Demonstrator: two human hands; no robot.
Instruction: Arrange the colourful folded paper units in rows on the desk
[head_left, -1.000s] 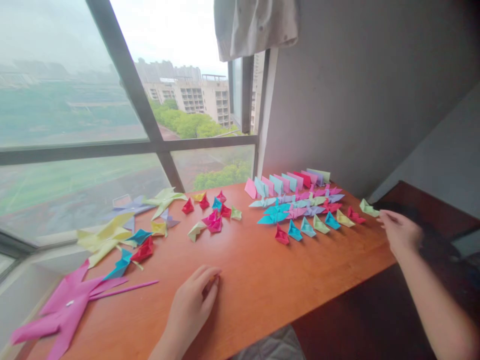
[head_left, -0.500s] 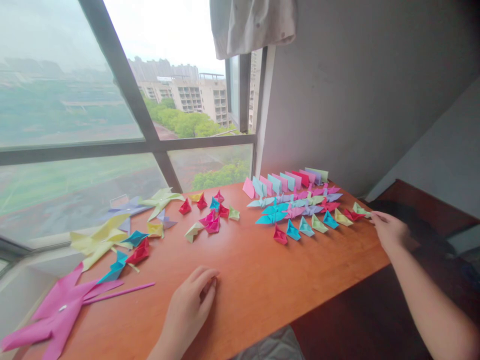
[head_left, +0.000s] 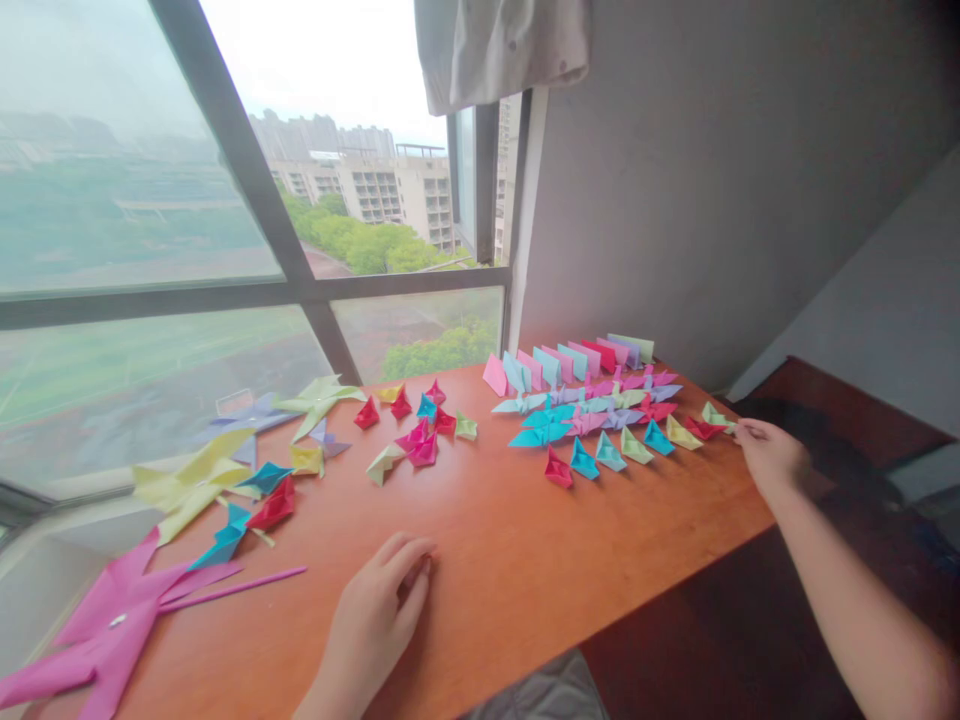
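My right hand [head_left: 771,455] is at the far right edge of the orange wooden table [head_left: 525,565], fingers drawn together on a pale green folded paper piece [head_left: 715,413]. That piece sits at the end of a row of small coloured paper boats [head_left: 600,455]. Behind it lie a row of paper cranes [head_left: 581,413] and a row of folded cards [head_left: 574,360]. My left hand [head_left: 379,610] rests on the table near the front edge, fingers lying loosely on the wood with nothing in them.
A loose cluster of small folded pieces [head_left: 420,440] lies mid-table. Larger yellow [head_left: 191,480] and pink paper pinwheels [head_left: 112,620] lie at the left by the window [head_left: 225,250]. A cloth [head_left: 502,45] hangs above. A dark lower surface [head_left: 847,420] is right of the table.
My right hand has slid the pale green piece leftward, closer to the red piece at the row's end. The view has shifted slightly. My left hand has stayed put.
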